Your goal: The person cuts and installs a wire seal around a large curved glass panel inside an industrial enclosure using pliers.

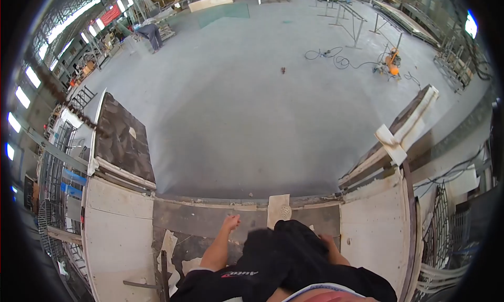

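My left hand [231, 222] reaches forward over a dark grey slab [210, 218] with its forearm bare. It holds nothing, and its fingers look loosely spread. My right hand [328, 242] is mostly hidden behind my black clothing [283, 260]; only its edge and a bit of forearm show, low by the same slab. A small pale tile piece [278, 210] with a round mark lies at the slab's far edge, between the two hands.
White panels lie to the left [118, 239] and right [373, 228]. A dark slab [123, 136] and stacked boards [404, 128] flank a wide concrete floor [252, 107]. An orange machine [392, 65] with cables stands far right. Another person [151, 34] bends over far left.
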A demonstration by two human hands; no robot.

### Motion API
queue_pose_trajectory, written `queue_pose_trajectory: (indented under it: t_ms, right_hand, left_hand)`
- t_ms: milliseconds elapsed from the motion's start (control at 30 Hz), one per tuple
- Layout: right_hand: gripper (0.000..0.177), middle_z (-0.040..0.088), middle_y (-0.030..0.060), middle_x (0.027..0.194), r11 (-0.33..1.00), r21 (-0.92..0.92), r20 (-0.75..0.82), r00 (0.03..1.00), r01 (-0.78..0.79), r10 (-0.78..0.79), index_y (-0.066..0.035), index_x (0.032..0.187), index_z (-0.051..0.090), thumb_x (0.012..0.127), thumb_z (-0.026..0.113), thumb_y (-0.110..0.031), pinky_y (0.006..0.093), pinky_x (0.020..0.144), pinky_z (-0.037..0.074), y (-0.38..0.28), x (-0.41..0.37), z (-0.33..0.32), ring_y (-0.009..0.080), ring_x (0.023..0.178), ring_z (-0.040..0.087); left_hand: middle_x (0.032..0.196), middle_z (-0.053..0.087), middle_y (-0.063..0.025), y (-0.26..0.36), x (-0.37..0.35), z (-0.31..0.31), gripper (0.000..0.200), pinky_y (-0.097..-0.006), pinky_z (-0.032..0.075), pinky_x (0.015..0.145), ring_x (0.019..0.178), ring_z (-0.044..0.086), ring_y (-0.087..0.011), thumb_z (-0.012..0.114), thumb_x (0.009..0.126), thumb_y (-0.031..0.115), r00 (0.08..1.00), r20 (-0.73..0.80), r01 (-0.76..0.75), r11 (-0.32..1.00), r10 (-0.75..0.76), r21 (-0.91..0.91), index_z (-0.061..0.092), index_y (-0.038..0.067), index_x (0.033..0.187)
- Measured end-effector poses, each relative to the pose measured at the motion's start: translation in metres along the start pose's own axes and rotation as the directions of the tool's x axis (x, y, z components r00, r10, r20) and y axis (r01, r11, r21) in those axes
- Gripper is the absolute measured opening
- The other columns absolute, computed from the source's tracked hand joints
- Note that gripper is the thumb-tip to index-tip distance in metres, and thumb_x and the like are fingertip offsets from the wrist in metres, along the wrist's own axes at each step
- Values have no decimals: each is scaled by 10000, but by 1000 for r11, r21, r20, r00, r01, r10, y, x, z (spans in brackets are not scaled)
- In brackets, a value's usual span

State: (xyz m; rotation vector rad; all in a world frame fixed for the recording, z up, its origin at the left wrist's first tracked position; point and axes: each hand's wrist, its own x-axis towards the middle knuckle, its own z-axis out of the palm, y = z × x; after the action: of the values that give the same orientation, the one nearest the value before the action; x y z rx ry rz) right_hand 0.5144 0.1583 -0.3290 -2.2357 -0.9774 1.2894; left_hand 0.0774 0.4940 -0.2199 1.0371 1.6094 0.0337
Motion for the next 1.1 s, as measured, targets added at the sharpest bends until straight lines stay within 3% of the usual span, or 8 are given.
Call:
queue_pose_trajectory:
  t_ms: [33,100,300,400,633,767,1033,1100]
  right_hand:
    - [270,666,133,785,827,453,82,940,-332,332,-53,1008,632,863,572,-273,356,534,515,-72,17,-29,223,659,657]
    - [307,667,122,785,807,431,184,915,-404,359,-34,1022,627,864,577,-292,328,511,506,-108,110,-62,200,630,645]
    - [284,599,85,619,769,637,-123,977,-57,174,2,1020,598,895,591,-253,297,395,427,-264,253,-188,159,435,537]
    - [268,597,81,645,770,638,-202,966,6,160,-14,1028,597,894,586,-246,290,406,434,-261,361,-208,153,457,543]
    - [219,627,91,737,594,791,-287,770,-145,570,-61,966,608,869,549,-248,313,439,473,-190,580,-121,180,510,585]
    - [366,637,177,687,669,398,210,772,-629,600,-40,853,663,837,480,-357,445,560,505,-155,624,-56,295,607,628]
    - [455,672,187,793,941,241,-223,930,-237,292,-4,829,675,822,496,-422,501,645,483,-158,870,-59,349,690,640]
    - [429,666,191,780,396,588,300,645,-705,702,-11,831,679,824,489,-396,471,641,492,-210,917,-153,342,693,641]
  left_hand:
    - [891,662,-44,-11,46,1,313,-308,479,626,764,611,-139,532,907,356,1000,-4,-14,991,15,133,637,77,1001]
    - [889,666,-51,7,101,0,331,-327,480,632,765,610,-156,543,896,367,999,-3,-33,964,35,264,651,66,981]
    - [944,687,-156,75,170,28,421,-402,492,704,886,662,-259,522,856,403,993,61,-112,967,101,230,676,32,981]
    - [919,676,-151,119,222,32,417,-388,488,656,827,657,-246,525,863,398,921,222,-383,847,320,368,662,23,983]
    - [841,646,-98,211,470,9,374,-322,471,559,713,620,-194,521,887,393,980,196,-61,979,22,193,635,46,971]
    - [796,629,-68,331,627,-21,351,-285,461,504,648,599,-163,519,901,389,982,61,182,980,-178,-83,620,59,964]
    - [907,639,-27,679,781,-8,326,-277,481,569,724,608,-127,482,934,373,986,152,-86,994,75,67,576,94,1075]
    - [915,648,-60,737,815,10,350,-265,470,547,723,611,-136,504,921,361,996,71,-61,998,60,10,565,55,1081]
